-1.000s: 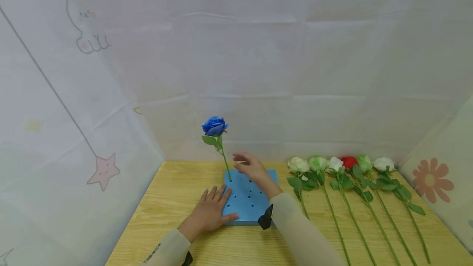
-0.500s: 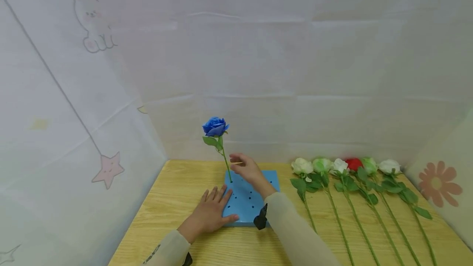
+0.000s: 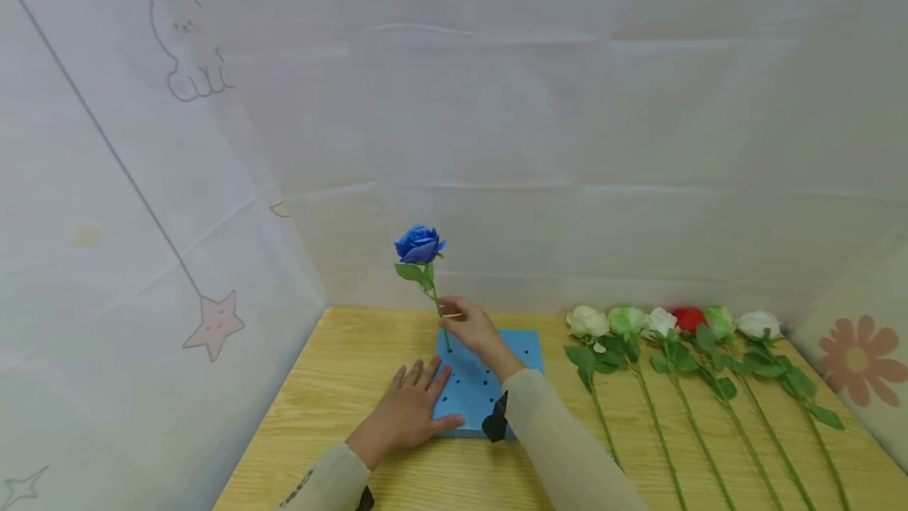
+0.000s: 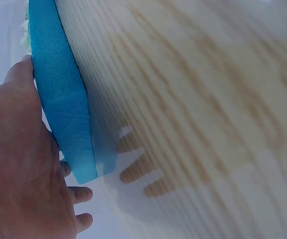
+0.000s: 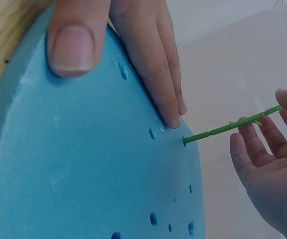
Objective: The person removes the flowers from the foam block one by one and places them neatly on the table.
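A blue rose (image 3: 419, 244) stands tilted slightly left, its green stem (image 5: 218, 130) set in a hole near the back left corner of a blue foam block (image 3: 464, 404). My right hand (image 3: 471, 331) pinches that stem above the block, thumb and index finger at it while the other fingers stay loosely bent, as the right wrist view shows. My left hand (image 3: 406, 408) lies with fingers spread on the block's left side. Its thumb (image 5: 73, 47) presses the top near the front edge. From the left wrist view, the palm (image 4: 19, 159) is against the block's side.
Several roses lie side by side on the right of the wooden table (image 3: 312, 393), among them a red rose (image 3: 690, 319) and a white rose (image 3: 759, 325), stems toward the front. Several holes dot the block. A pale cloth wall (image 3: 496, 140) rises behind the table.
My right hand has moved left to the blue rose's stem, its fingers closing on it. My left hand has stayed on the block. The head view has shifted slightly.
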Demonstrator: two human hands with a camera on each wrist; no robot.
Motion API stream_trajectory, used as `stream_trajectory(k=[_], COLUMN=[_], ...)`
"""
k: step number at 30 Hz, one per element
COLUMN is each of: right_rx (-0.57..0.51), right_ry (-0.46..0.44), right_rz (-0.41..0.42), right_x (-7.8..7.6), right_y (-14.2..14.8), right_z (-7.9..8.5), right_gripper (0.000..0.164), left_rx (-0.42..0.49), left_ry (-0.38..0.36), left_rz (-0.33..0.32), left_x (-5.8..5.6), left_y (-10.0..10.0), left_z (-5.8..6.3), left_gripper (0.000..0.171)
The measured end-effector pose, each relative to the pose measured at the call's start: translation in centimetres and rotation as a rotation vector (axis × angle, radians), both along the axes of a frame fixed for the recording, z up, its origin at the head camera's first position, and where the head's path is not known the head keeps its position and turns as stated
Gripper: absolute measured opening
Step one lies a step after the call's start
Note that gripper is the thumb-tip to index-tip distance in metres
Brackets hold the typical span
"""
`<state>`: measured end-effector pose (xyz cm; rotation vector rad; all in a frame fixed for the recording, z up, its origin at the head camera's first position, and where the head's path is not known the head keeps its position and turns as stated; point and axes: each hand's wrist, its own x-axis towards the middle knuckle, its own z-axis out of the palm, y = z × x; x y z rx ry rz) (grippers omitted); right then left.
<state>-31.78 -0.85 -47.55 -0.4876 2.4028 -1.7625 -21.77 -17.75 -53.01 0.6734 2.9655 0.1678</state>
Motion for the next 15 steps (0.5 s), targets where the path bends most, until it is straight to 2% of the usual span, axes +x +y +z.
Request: stream_trajectory(k=[15], right_rx=[0.002], right_ry=[-0.031], right_rz=[-0.014], right_x=[-0.66], right_y=[-0.32], right_z=[-0.9], right_gripper=[0.039], left_rx=[-0.024], left_ry=[0.015], left_rz=[-0.006], left_x=[-0.15], left_y=[0.01], left_z=[-0.31], left_gripper=[0.1])
